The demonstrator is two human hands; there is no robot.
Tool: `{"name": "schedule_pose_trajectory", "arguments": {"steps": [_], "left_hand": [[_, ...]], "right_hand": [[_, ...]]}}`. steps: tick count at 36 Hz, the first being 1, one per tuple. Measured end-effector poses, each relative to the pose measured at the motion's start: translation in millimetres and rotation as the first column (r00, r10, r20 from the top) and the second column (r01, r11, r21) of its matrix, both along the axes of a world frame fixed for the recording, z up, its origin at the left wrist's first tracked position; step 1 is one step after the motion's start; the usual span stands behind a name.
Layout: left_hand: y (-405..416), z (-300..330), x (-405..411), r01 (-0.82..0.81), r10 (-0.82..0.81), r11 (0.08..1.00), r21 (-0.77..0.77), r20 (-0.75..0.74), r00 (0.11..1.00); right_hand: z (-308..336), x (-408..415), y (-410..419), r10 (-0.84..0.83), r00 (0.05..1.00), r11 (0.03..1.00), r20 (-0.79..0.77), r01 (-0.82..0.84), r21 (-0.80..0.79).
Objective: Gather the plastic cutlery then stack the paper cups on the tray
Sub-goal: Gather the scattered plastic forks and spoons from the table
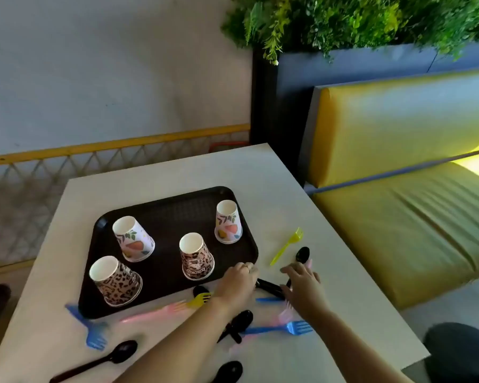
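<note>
On a dark brown tray (pixel 163 214), four paper cups stand upside down: two floral (pixel 134 240) (pixel 228 223) and two leopard-print (pixel 197 258) (pixel 116 281). Plastic cutlery is scattered on the white table (pixel 302 194). My left hand (pixel 237 283) is at the tray's front right corner, its fingers curled over the end of a black cutlery piece (pixel 270 288). My right hand (pixel 302 283) reaches in just right of it with fingers spread, its thumb by the same black piece. A yellow-green fork (pixel 286 246) and a black spoon (pixel 302 255) lie beyond my right hand.
Blue forks (pixel 280 328) (pixel 93 331), a pink fork (pixel 152 313), a yellow fork (pixel 201 298) and black spoons (pixel 103 359) (pixel 228 371) (pixel 237 323) lie along the table's near side. A yellow bench (pixel 398 217) stands to the right, a railing (pixel 94 150) behind.
</note>
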State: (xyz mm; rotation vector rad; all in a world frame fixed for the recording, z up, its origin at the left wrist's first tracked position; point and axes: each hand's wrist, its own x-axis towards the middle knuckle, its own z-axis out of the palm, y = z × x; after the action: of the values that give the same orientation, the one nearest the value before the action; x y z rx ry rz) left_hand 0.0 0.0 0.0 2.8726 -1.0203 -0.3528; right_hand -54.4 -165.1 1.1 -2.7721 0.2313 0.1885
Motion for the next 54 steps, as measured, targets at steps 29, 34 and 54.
{"name": "schedule_pose_trajectory", "arguments": {"steps": [29, 34, 54], "left_hand": [[-27, 32, 38, 0.057, -0.042, 0.987, 0.149, -0.102, 0.994], [-22, 43, 42, -0.153, 0.12, 0.961, -0.232, -0.15, 0.981], [-75, 27, 23, -0.759, 0.398, 0.339, -0.556, -0.646, 0.651]], "right_hand": [[-9, 32, -14, 0.371, 0.924, 0.928, -0.097, -0.363, 0.09], [-3, 31, -9, 0.278, 0.959, 0.935, -0.052, -0.257, 0.245], [3, 23, -35, -0.041, 0.995, 0.889, 0.092, -0.006, 0.458]]}}
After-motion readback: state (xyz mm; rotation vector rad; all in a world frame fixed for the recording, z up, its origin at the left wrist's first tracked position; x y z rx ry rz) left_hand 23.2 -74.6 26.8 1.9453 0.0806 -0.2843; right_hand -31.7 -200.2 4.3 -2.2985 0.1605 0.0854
